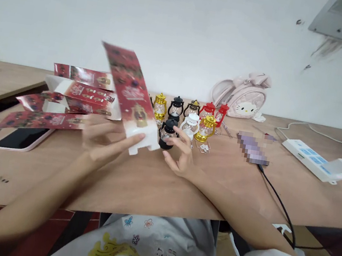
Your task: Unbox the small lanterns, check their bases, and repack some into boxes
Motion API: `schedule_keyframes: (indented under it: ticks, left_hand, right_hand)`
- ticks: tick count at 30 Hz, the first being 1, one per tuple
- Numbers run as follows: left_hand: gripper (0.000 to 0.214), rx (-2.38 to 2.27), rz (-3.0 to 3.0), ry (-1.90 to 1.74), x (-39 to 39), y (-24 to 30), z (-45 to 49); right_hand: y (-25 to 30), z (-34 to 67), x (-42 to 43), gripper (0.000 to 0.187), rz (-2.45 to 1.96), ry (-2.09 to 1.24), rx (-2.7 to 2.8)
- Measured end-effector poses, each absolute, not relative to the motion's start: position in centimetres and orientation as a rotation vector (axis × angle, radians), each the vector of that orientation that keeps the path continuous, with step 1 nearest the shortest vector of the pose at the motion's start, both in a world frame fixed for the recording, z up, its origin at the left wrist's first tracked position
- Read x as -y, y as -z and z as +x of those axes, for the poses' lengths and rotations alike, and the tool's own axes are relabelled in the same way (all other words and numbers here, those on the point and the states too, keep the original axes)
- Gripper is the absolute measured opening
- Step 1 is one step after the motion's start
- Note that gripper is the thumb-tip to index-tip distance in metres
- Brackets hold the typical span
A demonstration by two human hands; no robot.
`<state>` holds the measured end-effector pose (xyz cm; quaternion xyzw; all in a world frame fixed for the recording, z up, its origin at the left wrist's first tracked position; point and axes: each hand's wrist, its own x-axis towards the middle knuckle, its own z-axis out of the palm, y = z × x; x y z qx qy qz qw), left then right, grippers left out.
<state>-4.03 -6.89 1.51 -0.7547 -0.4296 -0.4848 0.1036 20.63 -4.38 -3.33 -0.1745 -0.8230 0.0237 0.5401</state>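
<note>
In the left hand [101, 142], gripped near the flapped lower end: printed carton [130, 89], tilted. Beside black lantern [166, 133]: right hand [186, 161], part-curled, grip impossible to tell. Pinch printed carton lightly against creasing; steady black lantern low, clear of neighbouring lanterns [190, 125] on the surface [148, 189].

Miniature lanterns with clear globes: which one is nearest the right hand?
The foremost small black lantern with a clear globe, right beside the right hand; the small white lantern and the rest stand farther back.
</note>
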Motion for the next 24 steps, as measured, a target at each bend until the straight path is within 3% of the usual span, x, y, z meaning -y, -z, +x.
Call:
schedule_keyframes:
  ticks: [4, 8, 12, 18, 24]
  left_hand:
    - [0.005, 0.886, -2.203, 1.497, 7.5, -1.6, -0.5]
    - [0.021, 1.086, -2.167, 1.582, 7.9, -1.3, 0.2]
    - [0.011, 0.978, -2.121, 1.546, 6.8, -0.3, -0.5]
    - [0.017, 1.011, -2.070, 1.565, 6.5, 0.4, 0.0]
    - [0.026, 1.108, -2.105, 1.483, 7.3, -0.3, 0.5]
  right_hand:
    - [3.1, 20.9, 4.3, 0.069, -0.427, -0.083, 2.011]
    - [2.6, 20.9, 4.8, 0.077, -0.382, -0.134, 2.040]
    - [2.6, 20.6, 5.1, 0.086, -0.441, -0.335, 2.028]
    - [3.2, 20.5, 5.2, 0.086, -0.549, -0.563, 2.049]
    - [2.6, 20.4, 5.6, 0.081, -0.469, -0.409, 2.083]
